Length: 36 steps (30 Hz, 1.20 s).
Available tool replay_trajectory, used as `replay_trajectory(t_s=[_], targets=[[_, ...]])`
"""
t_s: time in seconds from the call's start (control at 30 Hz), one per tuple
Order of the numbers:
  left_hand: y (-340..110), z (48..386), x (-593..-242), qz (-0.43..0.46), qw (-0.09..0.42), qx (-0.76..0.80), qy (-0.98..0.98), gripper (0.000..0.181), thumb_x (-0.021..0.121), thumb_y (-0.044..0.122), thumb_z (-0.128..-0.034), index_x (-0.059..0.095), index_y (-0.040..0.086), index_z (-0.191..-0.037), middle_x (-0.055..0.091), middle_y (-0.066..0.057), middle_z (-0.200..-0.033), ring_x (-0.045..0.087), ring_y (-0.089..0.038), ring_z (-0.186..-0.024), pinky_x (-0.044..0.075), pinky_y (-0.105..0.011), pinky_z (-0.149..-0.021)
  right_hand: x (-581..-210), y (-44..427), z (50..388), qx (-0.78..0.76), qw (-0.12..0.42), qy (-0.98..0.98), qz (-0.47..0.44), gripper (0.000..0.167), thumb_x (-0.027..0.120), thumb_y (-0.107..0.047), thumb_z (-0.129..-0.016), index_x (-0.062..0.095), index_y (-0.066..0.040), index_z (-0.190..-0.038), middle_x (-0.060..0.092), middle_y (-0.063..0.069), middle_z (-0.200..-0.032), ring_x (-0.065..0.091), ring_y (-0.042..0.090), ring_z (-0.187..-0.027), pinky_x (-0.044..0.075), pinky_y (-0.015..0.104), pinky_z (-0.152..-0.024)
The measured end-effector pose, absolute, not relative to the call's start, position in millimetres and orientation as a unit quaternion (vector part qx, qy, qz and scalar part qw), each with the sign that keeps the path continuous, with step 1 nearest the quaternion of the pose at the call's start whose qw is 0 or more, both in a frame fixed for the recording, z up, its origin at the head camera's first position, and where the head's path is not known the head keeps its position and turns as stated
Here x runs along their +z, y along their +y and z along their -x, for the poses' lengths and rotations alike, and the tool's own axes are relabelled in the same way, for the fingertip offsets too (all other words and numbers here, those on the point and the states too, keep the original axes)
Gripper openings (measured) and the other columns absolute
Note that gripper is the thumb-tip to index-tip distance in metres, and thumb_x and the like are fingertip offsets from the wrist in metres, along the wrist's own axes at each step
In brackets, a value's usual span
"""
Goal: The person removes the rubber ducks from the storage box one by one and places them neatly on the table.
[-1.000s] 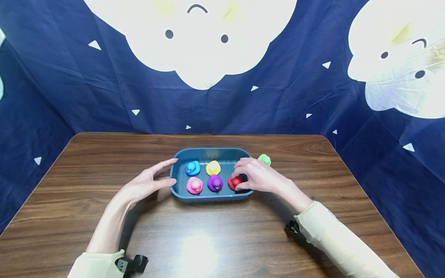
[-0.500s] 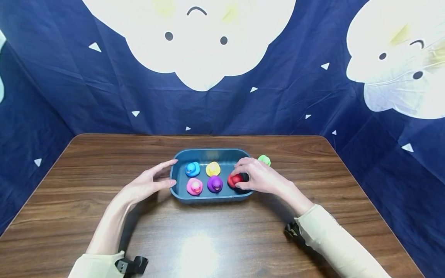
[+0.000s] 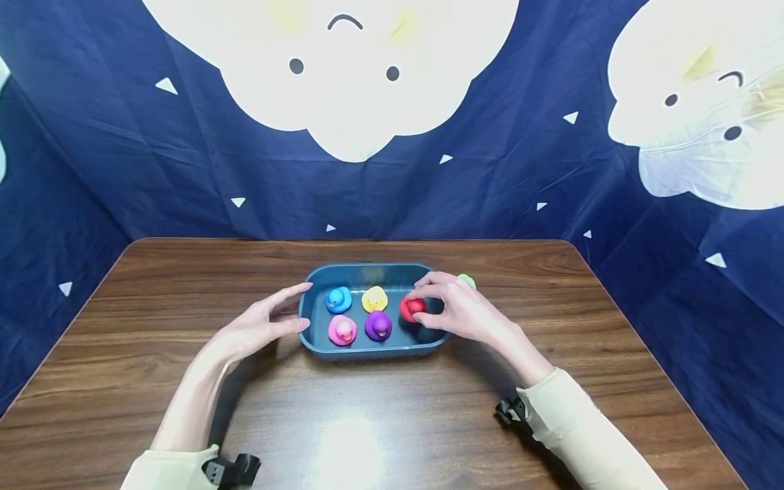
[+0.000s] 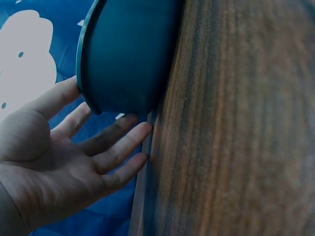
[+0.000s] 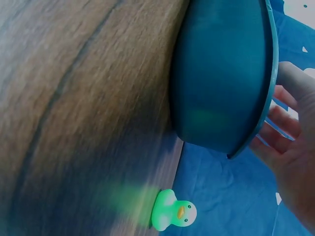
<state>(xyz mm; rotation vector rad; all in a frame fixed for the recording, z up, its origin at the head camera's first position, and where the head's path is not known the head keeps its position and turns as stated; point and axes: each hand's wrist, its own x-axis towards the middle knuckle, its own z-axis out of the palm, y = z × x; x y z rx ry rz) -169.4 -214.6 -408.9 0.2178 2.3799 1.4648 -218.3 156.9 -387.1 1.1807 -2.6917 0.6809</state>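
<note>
In the head view a blue-grey tray [image 3: 373,352] holds several rubber ducks. My right hand [image 3: 462,309] pinches the red duck [image 3: 414,308] between thumb and fingers, raised a little over the tray's right end. The purple duck [image 3: 378,326] and pink duck [image 3: 342,330] sit in the front row, with the yellow duck [image 3: 375,299] and blue duck [image 3: 339,299] behind them. At the tray's left end, my left hand [image 4: 74,152] touches the rim with thumb and fingertips, fingers spread and fairly straight. In the right wrist view the tray wall hides the red duck.
A green duck [image 5: 170,211] stands on the wooden table [image 3: 257,408] outside the tray, partly hidden behind my right hand in the head view. A navy curtain [image 3: 392,197] with white cloud shapes hangs beyond the table's far edge.
My right hand has lifted the red duck off the tray's floor and shifted it slightly away from me. The left hand and the other ducks stay put.
</note>
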Motion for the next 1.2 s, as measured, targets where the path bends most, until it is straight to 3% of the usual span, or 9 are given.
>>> replay_trajectory(t_s=[0.27, 0.63, 0.9, 1.03, 1.2], targets=[[-214.6, 169.0, -408.9, -0.08, 0.167, 0.519, 0.834, 0.074, 0.068, 0.032, -0.0994, 0.032, 0.017, -0.162, 0.042, -0.024, -0.16, 0.041, -0.043, -0.149, 0.034, -0.062, -0.121, -384.4, 157.8, 216.8, 0.284, 0.064, -0.873, -0.392, 0.025, 0.081, -0.016, -0.087, 0.08, -0.017, -0.112, 0.07, -0.002, -0.109, 0.068, 0.013, -0.097, 0.061, 0.04, -0.083], [-214.2, 168.3, -409.1, -0.084, 0.162, 0.524, 0.832, 0.073, 0.068, 0.03, -0.0998, 0.032, 0.015, -0.162, 0.043, -0.025, -0.159, 0.042, -0.043, -0.148, 0.034, -0.062, -0.121, -377.3, 160.4, 211.8, 0.309, 0.108, -0.858, -0.396, 0.032, 0.082, -0.014, -0.088, 0.078, -0.012, -0.119, 0.068, 0.002, -0.116, 0.067, 0.015, -0.099, 0.058, 0.025, -0.077], [-214.7, 168.4, -409.1, -0.086, 0.165, 0.527, 0.829, 0.073, 0.068, 0.03, -0.0999, 0.032, 0.016, -0.162, 0.043, -0.025, -0.16, 0.041, -0.043, -0.149, 0.033, -0.062, -0.121, -374.6, 161.9, 210.2, 0.326, 0.126, -0.854, -0.385, 0.032, 0.08, -0.013, -0.089, 0.077, -0.011, -0.121, 0.069, 0.001, -0.115, 0.065, 0.015, -0.095, 0.051, 0.031, -0.063], [-215.2, 168.7, -409.5, -0.086, 0.166, 0.53, 0.827, 0.073, 0.068, 0.03, -0.0999, 0.031, 0.017, -0.162, 0.042, -0.024, -0.16, 0.041, -0.042, -0.15, 0.033, -0.061, -0.122, -373.9, 163.8, 210.6, 0.326, 0.135, -0.854, -0.382, 0.032, 0.08, -0.012, -0.089, 0.077, -0.012, -0.121, 0.069, 0.0, -0.114, 0.065, 0.013, -0.098, 0.055, 0.029, -0.071], [-215.4, 168.9, -410.4, -0.091, 0.161, 0.534, 0.825, 0.073, 0.068, 0.028, -0.0999, 0.032, 0.016, -0.162, 0.044, -0.024, -0.159, 0.042, -0.041, -0.149, 0.034, -0.059, -0.121, -373.6, 166.2, 211.2, 0.326, 0.151, -0.85, -0.385, 0.032, 0.08, -0.011, -0.089, 0.078, -0.012, -0.12, 0.069, 0.0, -0.113, 0.066, 0.013, -0.098, 0.055, 0.022, -0.072]])
